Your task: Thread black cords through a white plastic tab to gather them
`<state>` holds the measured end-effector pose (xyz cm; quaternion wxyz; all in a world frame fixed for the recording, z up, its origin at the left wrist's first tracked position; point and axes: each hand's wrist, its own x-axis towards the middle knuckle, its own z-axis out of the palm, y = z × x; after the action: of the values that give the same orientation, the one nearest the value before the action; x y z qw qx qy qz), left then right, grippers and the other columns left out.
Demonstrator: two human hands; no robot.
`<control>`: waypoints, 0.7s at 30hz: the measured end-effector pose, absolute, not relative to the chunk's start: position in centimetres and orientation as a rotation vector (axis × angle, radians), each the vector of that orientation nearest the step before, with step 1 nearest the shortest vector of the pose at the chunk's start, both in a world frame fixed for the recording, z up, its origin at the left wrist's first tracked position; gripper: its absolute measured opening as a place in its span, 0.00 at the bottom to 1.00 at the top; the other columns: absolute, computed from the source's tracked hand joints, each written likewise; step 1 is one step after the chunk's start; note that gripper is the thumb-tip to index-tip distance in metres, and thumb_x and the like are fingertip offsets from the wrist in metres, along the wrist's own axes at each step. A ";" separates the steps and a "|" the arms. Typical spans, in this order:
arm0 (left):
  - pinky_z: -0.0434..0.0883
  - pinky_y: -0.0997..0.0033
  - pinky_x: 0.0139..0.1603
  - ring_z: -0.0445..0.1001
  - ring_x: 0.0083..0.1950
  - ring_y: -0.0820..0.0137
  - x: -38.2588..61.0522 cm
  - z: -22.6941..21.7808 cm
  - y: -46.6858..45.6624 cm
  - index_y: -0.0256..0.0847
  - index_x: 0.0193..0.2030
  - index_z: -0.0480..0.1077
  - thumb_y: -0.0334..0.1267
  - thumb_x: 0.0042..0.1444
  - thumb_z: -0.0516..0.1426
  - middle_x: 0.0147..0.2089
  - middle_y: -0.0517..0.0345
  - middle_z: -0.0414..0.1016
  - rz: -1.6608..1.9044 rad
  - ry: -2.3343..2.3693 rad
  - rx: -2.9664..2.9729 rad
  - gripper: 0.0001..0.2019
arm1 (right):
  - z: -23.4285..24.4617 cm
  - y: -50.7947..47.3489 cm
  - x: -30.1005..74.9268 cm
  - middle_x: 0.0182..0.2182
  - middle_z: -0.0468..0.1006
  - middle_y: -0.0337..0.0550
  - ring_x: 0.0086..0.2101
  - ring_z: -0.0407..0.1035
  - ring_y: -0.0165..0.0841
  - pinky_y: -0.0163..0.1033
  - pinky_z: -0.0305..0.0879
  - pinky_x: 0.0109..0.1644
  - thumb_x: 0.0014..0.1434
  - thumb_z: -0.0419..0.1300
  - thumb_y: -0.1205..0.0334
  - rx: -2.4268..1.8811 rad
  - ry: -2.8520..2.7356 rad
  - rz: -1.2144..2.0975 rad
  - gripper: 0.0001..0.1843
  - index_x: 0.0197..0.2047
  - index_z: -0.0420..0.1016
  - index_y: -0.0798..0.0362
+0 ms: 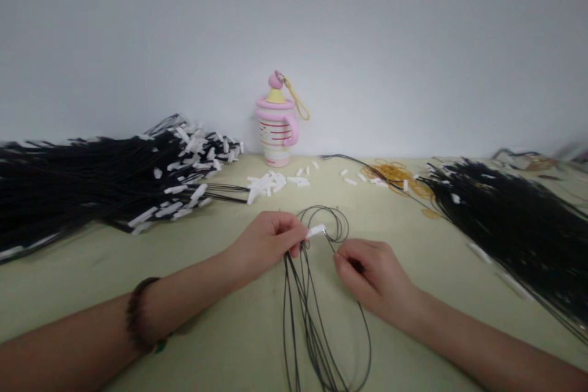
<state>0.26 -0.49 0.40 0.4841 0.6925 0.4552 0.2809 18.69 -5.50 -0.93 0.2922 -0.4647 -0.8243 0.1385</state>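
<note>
From my distant seat, the head view shows me the white sleeve between both hands, gripped at its near end by the thumb and fingers of the left hand. Its long axis runs rightward and slightly up from those fingertips, with a shiny tip at its far end. I see the right hand curled closed on the thin black cable, which slopes down from that tip into its fingers. I judge the left hand nearer, touching the sleeve, while the right sits just beside it, apart, lower and rightward
</note>
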 end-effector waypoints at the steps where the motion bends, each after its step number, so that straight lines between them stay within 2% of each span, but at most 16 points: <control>1: 0.52 0.79 0.21 0.55 0.19 0.79 0.3 0.4 -0.5 0.37 0.20 0.64 0.42 0.49 0.50 0.17 0.66 0.62 0.683 1.105 1.684 0.13 | -0.9 -5.5 18.7 0.18 0.57 0.34 0.21 0.55 0.23 0.29 0.48 0.25 0.52 0.47 0.70 -1.237 -2.204 0.368 0.09 0.21 0.56 0.55; 21: 0.52 0.80 0.20 0.56 0.19 0.79 0.3 0.7 -0.6 0.37 0.21 0.64 0.41 0.47 0.51 0.16 0.66 0.62 0.686 1.112 1.694 0.11 | -1.0 -5.8 18.8 0.20 0.59 0.36 0.23 0.56 0.25 0.30 0.50 0.27 0.53 0.46 0.70 -1.222 -2.237 0.312 0.09 0.23 0.58 0.55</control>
<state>0.35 -0.56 0.66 0.4805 0.6945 0.4558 0.2811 18.76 -5.80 -0.99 0.2827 -0.4563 -0.8356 0.1165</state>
